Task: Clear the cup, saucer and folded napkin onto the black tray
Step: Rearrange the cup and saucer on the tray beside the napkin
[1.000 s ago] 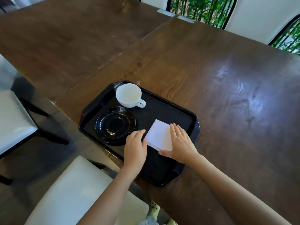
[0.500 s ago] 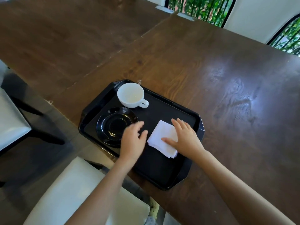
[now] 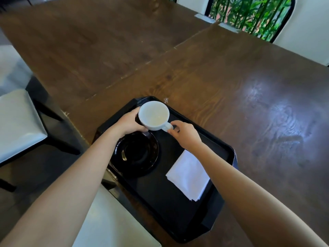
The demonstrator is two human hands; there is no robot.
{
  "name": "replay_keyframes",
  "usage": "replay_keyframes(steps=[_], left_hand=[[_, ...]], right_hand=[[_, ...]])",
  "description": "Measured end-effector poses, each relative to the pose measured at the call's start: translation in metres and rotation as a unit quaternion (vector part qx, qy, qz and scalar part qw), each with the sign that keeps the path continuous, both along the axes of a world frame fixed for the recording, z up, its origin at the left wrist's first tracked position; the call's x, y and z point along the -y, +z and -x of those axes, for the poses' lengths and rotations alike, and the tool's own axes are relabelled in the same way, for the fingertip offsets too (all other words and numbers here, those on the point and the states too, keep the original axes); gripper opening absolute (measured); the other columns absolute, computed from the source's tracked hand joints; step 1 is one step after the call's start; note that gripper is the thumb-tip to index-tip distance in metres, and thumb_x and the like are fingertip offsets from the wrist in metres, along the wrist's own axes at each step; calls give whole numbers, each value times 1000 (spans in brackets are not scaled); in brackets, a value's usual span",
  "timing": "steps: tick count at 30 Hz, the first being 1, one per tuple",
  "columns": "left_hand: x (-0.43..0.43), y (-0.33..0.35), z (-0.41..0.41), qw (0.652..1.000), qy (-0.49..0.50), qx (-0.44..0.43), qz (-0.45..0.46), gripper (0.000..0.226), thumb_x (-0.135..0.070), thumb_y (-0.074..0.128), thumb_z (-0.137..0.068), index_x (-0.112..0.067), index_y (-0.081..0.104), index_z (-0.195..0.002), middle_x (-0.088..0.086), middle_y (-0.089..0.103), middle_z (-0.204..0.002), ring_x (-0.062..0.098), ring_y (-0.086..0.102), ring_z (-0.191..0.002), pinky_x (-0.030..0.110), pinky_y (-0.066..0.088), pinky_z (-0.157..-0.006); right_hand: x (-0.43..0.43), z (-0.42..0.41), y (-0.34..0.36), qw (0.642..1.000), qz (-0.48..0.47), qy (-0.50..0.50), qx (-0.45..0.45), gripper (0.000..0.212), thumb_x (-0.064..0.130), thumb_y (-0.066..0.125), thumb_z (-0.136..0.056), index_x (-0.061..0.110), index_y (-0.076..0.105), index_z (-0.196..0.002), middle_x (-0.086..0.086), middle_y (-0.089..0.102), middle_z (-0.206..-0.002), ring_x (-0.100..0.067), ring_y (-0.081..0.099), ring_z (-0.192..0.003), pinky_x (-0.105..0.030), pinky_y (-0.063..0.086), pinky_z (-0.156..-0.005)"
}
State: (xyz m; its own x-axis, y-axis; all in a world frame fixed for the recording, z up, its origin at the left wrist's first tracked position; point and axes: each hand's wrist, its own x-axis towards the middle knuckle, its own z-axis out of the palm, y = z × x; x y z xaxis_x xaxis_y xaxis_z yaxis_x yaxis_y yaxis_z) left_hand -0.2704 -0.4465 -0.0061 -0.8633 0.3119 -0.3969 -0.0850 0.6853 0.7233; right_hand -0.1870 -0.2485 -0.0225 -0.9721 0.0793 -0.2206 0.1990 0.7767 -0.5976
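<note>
— While both hands are on it, where exactly is the cup (image 3: 154,115)?

— Over the far end of the black tray (image 3: 229,152), toward 12 o'clock from the tray's middle. It is white and upright, its mouth open to the camera and its handle pointing to about 4 o'clock. Whether its base rests on the tray or is raised off it, I cannot tell.

— And the hands?

— The left hand (image 3: 129,124) comes in from 8 o'clock. Its fingers are curled round the cup's left wall, with the thumb along the near side. The right hand (image 3: 185,135) reaches in from 4 o'clock, and its fingers (image 3: 176,124) are pinched together on the handle.

— What about the saucer and the napkin?

— Both lie in the tray. The black saucer (image 3: 137,154) sits toward 10 o'clock from the tray's middle, just on the near side of the cup and partly under the left wrist. The folded white napkin (image 3: 188,175) lies flat toward 4 o'clock, apart from the saucer, with the right forearm crossing above its far corner.

— And around the tray?

— It sits on a dark brown wooden surface (image 3: 231,82), close to that surface's edge at 8 o'clock. One white-seated chair (image 3: 16,125) stands at 9 o'clock and a second white seat (image 3: 110,221) at 7 o'clock. Green foliage (image 3: 249,13) shows behind dark bars at 1 o'clock.
</note>
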Motion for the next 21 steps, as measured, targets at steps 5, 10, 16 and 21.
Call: replay_keyframes(steps=[5, 10, 16, 21], left_hand=[[-7, -8, -1, 999, 12, -16, -36, 87, -5, 80, -62, -28, 41, -137, -4, 55, -131, 19, 47, -121, 32, 38, -94], [-21, -9, -5, 998, 2, -13, -57, 89, -3, 81, -61, -24, 41, -137, 1, 54, -133, 22, 46, -125, 47, 37, -106], [-31, -11, -8, 998, -6, -25, -58, 85, -3, 81, -61, -25, 44, -134, -1, 56, -131, 20, 47, -124, 43, 35, -107], [-32, -10, -9, 998, -8, -18, -61, 86, -3, 80, -62, -26, 41, -135, 0, 55, -132, 22, 46, -125, 45, 35, -107]], right_hand=[[-6, -3, -6, 999, 41, -18, -14, 24, 27, 54, -93, 8, 63, -104, -14, 69, -93, -28, 64, -82, -46, 56, -76], [-18, -10, -4, 998, 53, -41, -13, 20, 25, 54, -93, 11, 65, -104, -10, 69, -94, -21, 63, -79, -31, 52, -70], [-28, -17, -5, 997, 56, -45, -17, 19, 24, 54, -93, 12, 65, -103, -7, 68, -94, -14, 59, -73, -15, 39, -56], [-27, -18, -4, 997, 59, -53, -14, 21, 25, 54, -93, 13, 63, -108, -7, 69, -99, -12, 58, -76, -12, 37, -57]])
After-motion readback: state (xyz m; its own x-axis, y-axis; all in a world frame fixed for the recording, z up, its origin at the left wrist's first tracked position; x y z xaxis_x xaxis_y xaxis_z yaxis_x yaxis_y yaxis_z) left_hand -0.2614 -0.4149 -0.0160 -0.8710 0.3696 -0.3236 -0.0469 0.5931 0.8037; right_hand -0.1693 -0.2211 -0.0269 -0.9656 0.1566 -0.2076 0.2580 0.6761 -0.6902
